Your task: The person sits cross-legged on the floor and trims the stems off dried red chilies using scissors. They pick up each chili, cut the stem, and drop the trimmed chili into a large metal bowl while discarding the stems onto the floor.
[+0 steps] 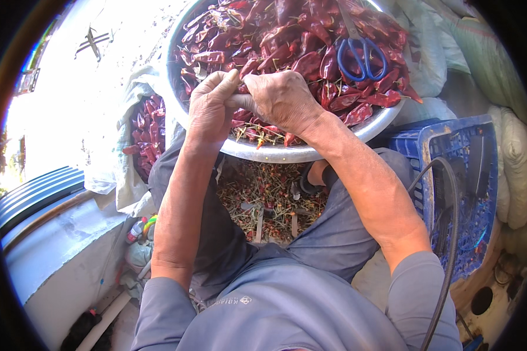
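Observation:
A wide metal basin [270,154] heaped with dried red chili peppers [279,59] stands before me. Over its near part, my left hand [211,102] and my right hand [283,98] meet with fingertips pinched together. A bit of red shows between them, but whether it is a pepper in my fingers or one lying behind is hidden. Scissors with blue handles [363,80] rest on the peppers to the right of my right hand, blades pointing away. Loose stems [250,130] lie among the peppers at the near rim.
Left of the basin, an open white woven sack [129,98] holds more red peppers [151,127]. Stems and pepper scraps [268,188] litter the ground between my legs. At right stand a blue plastic crate [421,140] and stuffed sacks [483,57]. A black cable [454,223] loops past my right arm.

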Demonstrator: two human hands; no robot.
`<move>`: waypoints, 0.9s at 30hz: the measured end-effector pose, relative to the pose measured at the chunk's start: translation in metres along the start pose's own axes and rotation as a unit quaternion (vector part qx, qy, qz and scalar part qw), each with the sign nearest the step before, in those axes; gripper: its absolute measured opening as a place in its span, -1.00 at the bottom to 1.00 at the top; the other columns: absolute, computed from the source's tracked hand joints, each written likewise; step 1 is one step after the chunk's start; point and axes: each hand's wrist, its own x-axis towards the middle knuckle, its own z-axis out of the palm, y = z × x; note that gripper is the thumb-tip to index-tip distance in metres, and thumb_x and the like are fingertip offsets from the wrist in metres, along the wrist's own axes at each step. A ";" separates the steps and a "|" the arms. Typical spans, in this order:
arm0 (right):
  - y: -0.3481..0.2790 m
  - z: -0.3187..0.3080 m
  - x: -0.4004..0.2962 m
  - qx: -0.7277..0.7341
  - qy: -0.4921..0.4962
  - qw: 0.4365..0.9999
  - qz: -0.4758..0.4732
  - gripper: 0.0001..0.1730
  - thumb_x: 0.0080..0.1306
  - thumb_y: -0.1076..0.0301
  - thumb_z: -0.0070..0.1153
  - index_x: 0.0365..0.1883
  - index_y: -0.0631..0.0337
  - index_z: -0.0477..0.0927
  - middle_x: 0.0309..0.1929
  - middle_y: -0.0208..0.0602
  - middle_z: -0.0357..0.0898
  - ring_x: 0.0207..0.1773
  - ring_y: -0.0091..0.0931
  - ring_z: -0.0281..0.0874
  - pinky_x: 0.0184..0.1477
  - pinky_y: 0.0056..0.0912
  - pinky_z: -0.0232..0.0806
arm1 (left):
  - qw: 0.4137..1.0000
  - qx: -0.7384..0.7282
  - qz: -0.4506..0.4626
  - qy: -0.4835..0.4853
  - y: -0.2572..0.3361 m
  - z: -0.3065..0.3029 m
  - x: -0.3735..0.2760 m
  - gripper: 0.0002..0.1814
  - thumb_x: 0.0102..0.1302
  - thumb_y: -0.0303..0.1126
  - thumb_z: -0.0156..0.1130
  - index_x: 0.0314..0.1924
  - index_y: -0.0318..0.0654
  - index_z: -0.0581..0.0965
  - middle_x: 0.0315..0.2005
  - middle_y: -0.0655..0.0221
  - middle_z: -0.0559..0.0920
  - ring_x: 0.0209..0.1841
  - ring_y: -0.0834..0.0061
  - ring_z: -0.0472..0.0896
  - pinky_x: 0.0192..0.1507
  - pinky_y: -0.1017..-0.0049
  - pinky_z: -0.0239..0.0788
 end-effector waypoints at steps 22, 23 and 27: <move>-0.005 -0.020 0.016 0.247 -0.190 0.941 0.130 -0.33 0.55 -0.17 -0.11 0.04 0.36 0.64 -0.19 0.11 0.70 0.00 -0.18 0.71 0.09 -0.05 0.50 | 0.964 0.220 0.140 0.049 0.011 0.001 0.001 -0.81 0.48 -0.33 0.27 -0.27 -0.30 0.59 -0.39 0.46 0.65 -0.33 0.70 0.53 -0.24 0.63 0.38; -0.004 -0.022 0.015 0.179 -0.212 0.954 0.114 -0.35 0.55 -0.16 -0.11 0.05 0.34 0.65 -0.18 0.12 0.71 0.01 -0.17 0.72 0.08 -0.01 0.51 | 0.946 0.273 0.173 0.040 0.006 -0.003 0.002 -0.82 0.45 -0.33 0.30 -0.27 -0.29 0.60 -0.40 0.41 0.67 -0.36 0.64 0.56 -0.25 0.56 0.40; -0.011 -0.025 0.006 0.123 -0.170 0.968 0.137 -0.49 0.52 -0.04 -0.03 -0.25 0.28 0.66 -0.40 0.11 0.66 -0.18 -0.05 0.71 -0.15 0.00 0.53 | 0.756 0.561 0.321 0.104 0.002 0.006 -0.006 -0.81 0.37 -0.32 0.37 -0.30 -0.27 0.58 -0.45 0.28 0.66 -0.42 0.48 0.60 -0.30 0.43 0.39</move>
